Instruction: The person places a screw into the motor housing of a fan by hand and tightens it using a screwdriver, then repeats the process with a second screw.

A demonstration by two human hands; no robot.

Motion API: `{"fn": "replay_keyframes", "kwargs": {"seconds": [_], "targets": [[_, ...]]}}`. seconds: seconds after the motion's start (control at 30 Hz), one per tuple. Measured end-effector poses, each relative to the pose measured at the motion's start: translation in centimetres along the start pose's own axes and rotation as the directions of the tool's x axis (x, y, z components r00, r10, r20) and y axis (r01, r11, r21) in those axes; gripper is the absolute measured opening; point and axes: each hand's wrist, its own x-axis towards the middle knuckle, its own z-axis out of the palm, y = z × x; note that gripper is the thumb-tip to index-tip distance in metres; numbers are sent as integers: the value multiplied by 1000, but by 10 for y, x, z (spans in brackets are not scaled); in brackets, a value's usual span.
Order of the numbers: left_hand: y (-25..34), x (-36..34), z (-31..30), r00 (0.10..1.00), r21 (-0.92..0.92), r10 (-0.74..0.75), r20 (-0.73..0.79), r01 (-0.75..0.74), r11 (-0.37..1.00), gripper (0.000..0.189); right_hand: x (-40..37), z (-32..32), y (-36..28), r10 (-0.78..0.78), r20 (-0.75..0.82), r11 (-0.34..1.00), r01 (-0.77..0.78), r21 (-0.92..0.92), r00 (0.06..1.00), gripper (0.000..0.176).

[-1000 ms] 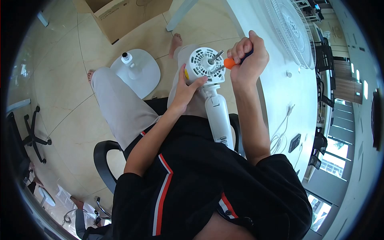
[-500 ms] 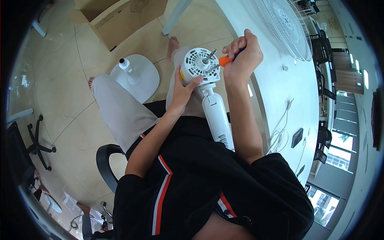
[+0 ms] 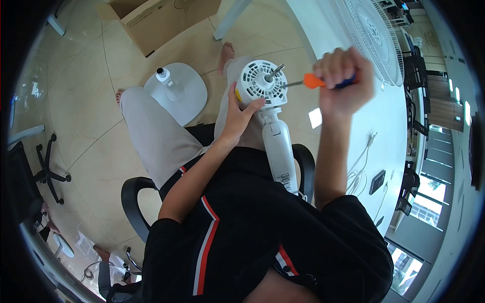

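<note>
My left hand (image 3: 241,117) grips the side of a white fan motor housing (image 3: 256,91), thumb on its lower edge. A metal shaft (image 3: 276,72) sticks out from the slotted face. Below the housing, the white fan neck with buttons (image 3: 279,151) rests against my body. My right hand (image 3: 348,81), smeared by motion, is wrapped round a screwdriver (image 3: 314,81) with an orange and dark blue handle. Its blade points left, and the tip appears at the right edge of the housing; whether it touches is hard to tell.
On the floor stands a white fan base (image 3: 192,96) with a short post. Behind it is an open cardboard box (image 3: 166,22). The white table (image 3: 374,108) at right carries a fan grille (image 3: 371,35), a cable (image 3: 357,174) and a dark phone-like object (image 3: 377,182). Chair armrests flank me.
My right hand has moved right with the screwdriver, away from the housing's middle, and the blade now lies flatter. My left hand still holds the housing; the whole view has shifted slightly.
</note>
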Motion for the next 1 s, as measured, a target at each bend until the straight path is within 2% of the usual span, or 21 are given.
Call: {"fn": "replay_keyframes", "kwargs": {"seconds": [0.07, 0.17, 0.2, 0.27, 0.37, 0.4, 0.5, 0.6, 0.7, 0.8, 0.9, 1.0], "targets": [[1, 0, 0, 1000, -20, -2, 26, 2, 1000, 106, 10, -1, -25, -31, 133, 999, 26, 37, 991, 41], [-6, 4, -1, 1000, 1, 5, 22, -5, 1000, 106, 15, 14, -25, -52, 278, 998, 36, 59, 959, 42], [-6, 4, -1, 1000, 3, 8, 21, -8, 1000, 107, 13, 21, -18, 9, 265, 998, -23, 52, 964, 42], [-6, 4, -2, 1000, 6, 17, 9, -17, 1000, 108, 10, 29, -2, 35, 245, 999, -33, -11, 969, 42], [3, -1, -1, 999, -97, -26, 44, 30, 995, 126, 9, 30, 24, 57, 201, 998, -49, -46, 978, 42], [4, -2, -1, 998, -93, -41, 40, 44, 995, 127, 7, 32, 30, 53, 176, 996, -40, -78, 983, 41], [2, -1, -3, 998, -85, -43, 35, 46, 995, 127, 7, 34, 39, 66, 112, 990, -52, -129, 991, 40], [-3, 1, -3, 1000, -4, -8, 5, 8, 1000, 109, 8, 34, 42, 75, 91, 989, -63, -133, 993, 40], [6, -1, -1, 998, -108, -45, 49, 50, 993, 127, 13, 27, 46, 69, 127, 993, -56, -105, 989, 40], [3, 0, -2, 998, -103, -38, 41, 42, 994, 126, 16, 23, 50, 74, 142, 994, -62, -86, 987, 40], [-7, 3, -4, 1000, 1, 8, 3, -8, 1000, 107, 16, 22, 52, 84, 138, 994, -74, -75, 987, 39], [-8, 2, -4, 1000, -5, 4, 10, -4, 1000, 107, 17, 21, 53, 87, 148, 995, -78, -66, 985, 39]]}}
